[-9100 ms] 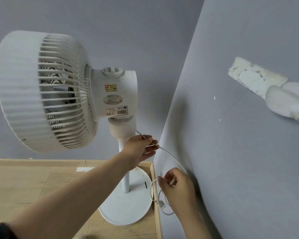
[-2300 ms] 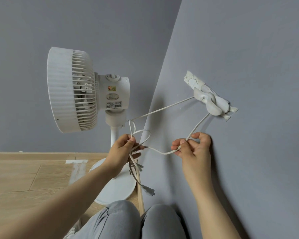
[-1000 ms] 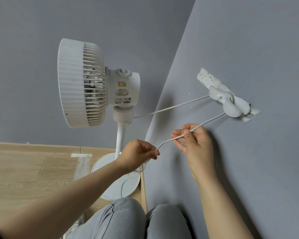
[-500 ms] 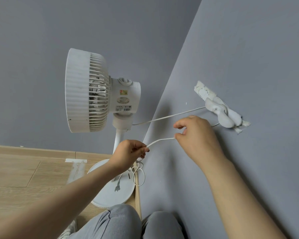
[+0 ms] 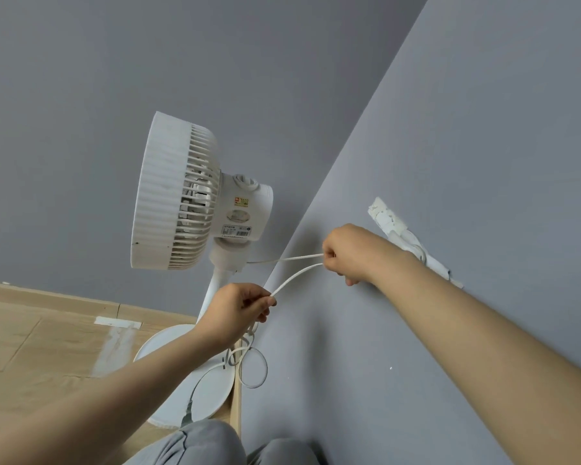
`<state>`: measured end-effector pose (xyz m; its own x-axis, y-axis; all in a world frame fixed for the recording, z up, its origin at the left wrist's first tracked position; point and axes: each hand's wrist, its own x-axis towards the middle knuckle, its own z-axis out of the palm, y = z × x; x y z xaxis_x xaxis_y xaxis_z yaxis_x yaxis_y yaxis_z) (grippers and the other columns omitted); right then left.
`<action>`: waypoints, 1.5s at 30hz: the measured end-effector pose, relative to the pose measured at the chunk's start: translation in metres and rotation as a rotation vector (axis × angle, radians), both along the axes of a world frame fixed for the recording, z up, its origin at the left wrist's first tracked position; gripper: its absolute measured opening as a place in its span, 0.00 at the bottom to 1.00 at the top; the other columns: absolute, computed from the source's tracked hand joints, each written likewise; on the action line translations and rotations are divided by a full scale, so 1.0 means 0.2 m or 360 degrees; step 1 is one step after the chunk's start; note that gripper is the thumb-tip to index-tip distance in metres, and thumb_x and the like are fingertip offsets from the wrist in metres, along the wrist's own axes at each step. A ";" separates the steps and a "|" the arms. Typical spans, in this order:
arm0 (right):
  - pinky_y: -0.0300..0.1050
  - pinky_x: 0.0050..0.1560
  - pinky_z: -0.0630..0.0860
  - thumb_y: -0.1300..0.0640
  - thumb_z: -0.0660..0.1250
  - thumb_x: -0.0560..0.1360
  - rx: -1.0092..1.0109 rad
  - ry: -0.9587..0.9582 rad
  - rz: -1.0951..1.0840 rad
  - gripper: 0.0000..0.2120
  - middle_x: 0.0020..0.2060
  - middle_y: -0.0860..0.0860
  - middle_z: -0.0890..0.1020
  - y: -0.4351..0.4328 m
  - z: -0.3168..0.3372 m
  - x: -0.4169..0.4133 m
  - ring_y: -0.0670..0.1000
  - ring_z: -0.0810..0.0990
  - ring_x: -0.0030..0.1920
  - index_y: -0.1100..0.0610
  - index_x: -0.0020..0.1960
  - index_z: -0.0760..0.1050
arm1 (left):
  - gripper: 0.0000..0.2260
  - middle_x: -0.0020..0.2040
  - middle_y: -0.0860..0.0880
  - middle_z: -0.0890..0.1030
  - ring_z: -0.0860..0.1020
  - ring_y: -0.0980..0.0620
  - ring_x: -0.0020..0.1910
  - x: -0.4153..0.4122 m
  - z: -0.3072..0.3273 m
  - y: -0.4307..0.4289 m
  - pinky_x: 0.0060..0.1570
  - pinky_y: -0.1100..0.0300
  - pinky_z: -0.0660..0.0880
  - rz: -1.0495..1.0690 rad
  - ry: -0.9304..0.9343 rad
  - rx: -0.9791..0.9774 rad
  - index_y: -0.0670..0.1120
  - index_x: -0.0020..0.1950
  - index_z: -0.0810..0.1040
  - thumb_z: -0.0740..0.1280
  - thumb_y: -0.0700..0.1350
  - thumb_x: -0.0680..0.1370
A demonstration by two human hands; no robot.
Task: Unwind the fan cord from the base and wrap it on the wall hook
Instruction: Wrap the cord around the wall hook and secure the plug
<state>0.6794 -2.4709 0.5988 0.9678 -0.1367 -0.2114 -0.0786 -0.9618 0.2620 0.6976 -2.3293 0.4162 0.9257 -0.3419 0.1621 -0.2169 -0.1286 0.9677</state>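
Observation:
A white pedestal fan (image 5: 182,196) stands on its round base (image 5: 212,391) in the corner. Its thin white cord (image 5: 296,276) runs from the fan's neck to my right hand (image 5: 353,253), which is closed on it beside the white wall hook (image 5: 413,243). My wrist covers the hook's lower part, where the cord loops round it. A second strand curves down from my right hand to my left hand (image 5: 239,313), which pinches it. Below my left hand, loose loops of cord hang over the base.
Grey walls meet in the corner behind the fan. A wooden floor (image 5: 47,347) with a white tape patch (image 5: 114,340) lies to the left. My knees in grey trousers (image 5: 215,444) are at the bottom, close to the base and the right wall.
My right hand has moved up and left along the cord, closer to the hook, now covering part of it. The view has tilted upward; my left hand still pinches the cord.

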 end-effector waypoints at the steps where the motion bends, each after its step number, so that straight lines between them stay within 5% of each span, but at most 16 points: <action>1: 0.47 0.43 0.79 0.64 0.57 0.76 0.0029 0.0000 0.0007 0.09 0.41 0.61 0.86 -0.01 0.01 0.02 0.59 0.85 0.38 0.60 0.41 0.75 | 0.06 0.32 0.52 0.81 0.78 0.63 0.30 0.00 0.01 0.00 0.35 0.71 0.74 0.0000 0.0002 -0.0018 0.43 0.45 0.83 0.68 0.43 0.77; 4: 0.51 0.50 0.81 0.60 0.59 0.77 0.0104 -0.0055 0.0032 0.08 0.40 0.59 0.86 -0.08 0.06 0.09 0.57 0.86 0.39 0.60 0.44 0.76 | 0.06 0.32 0.52 0.81 0.78 0.62 0.29 0.01 0.04 -0.02 0.34 0.70 0.74 0.0011 0.0012 -0.0082 0.42 0.44 0.83 0.68 0.43 0.77; 9: 0.45 0.47 0.78 0.57 0.62 0.77 0.0234 -0.0161 0.0014 0.07 0.38 0.56 0.85 -0.18 0.16 0.15 0.52 0.86 0.37 0.60 0.45 0.77 | 0.06 0.32 0.52 0.81 0.79 0.62 0.29 0.04 0.08 -0.03 0.34 0.73 0.74 0.0041 -0.0025 -0.0130 0.42 0.44 0.83 0.68 0.42 0.77; 15: 0.47 0.45 0.81 0.59 0.63 0.78 0.0379 -0.0233 0.0013 0.08 0.32 0.53 0.81 -0.23 0.23 0.15 0.49 0.83 0.31 0.63 0.47 0.77 | 0.05 0.33 0.51 0.82 0.79 0.60 0.31 0.07 0.14 -0.08 0.40 0.58 0.78 0.0012 -0.0075 -0.0143 0.44 0.43 0.82 0.68 0.42 0.77; 20: 0.48 0.48 0.81 0.59 0.63 0.78 0.0354 -0.0312 -0.0015 0.07 0.31 0.51 0.81 -0.28 0.30 0.16 0.44 0.82 0.28 0.63 0.47 0.77 | 0.04 0.34 0.50 0.82 0.78 0.62 0.30 0.07 0.20 -0.11 0.39 0.67 0.76 -0.0009 -0.0131 -0.0158 0.42 0.44 0.82 0.68 0.41 0.77; 23: 0.49 0.51 0.81 0.59 0.63 0.78 0.0340 -0.0359 -0.0032 0.07 0.32 0.51 0.83 -0.30 0.34 0.15 0.41 0.82 0.27 0.61 0.44 0.76 | 0.05 0.35 0.50 0.83 0.80 0.60 0.31 0.08 0.25 -0.14 0.41 0.63 0.77 -0.0017 -0.0164 -0.0184 0.42 0.44 0.82 0.68 0.41 0.77; 28: 0.52 0.51 0.81 0.60 0.62 0.78 0.0396 -0.0484 -0.0084 0.08 0.37 0.59 0.85 -0.30 0.41 0.11 0.54 0.85 0.37 0.65 0.47 0.76 | 0.05 0.33 0.52 0.82 0.79 0.59 0.30 0.06 0.31 -0.18 0.37 0.68 0.75 -0.0025 -0.0199 -0.0218 0.42 0.43 0.82 0.68 0.40 0.77; 34: 0.54 0.52 0.81 0.60 0.61 0.79 0.0469 -0.0605 -0.0125 0.08 0.39 0.61 0.85 -0.29 0.49 -0.01 0.58 0.86 0.41 0.65 0.48 0.75 | 0.07 0.32 0.53 0.81 0.77 0.62 0.28 -0.01 0.41 -0.17 0.35 0.71 0.73 -0.0039 -0.0252 -0.0263 0.45 0.40 0.81 0.67 0.40 0.77; 45: 0.41 0.32 0.74 0.62 0.58 0.79 0.0493 -0.0821 -0.0179 0.08 0.40 0.54 0.81 -0.25 0.54 -0.32 0.48 0.79 0.30 0.58 0.44 0.74 | 0.07 0.32 0.53 0.81 0.78 0.61 0.28 -0.16 0.54 -0.12 0.34 0.71 0.74 -0.0043 -0.0335 -0.0271 0.45 0.40 0.81 0.67 0.39 0.77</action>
<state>0.6151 -2.5201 0.7072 0.9392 -0.2511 0.2343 -0.2263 -0.9657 -0.1277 0.6647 -2.3535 0.5237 0.8563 -0.3173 0.4075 -0.4170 0.0408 0.9080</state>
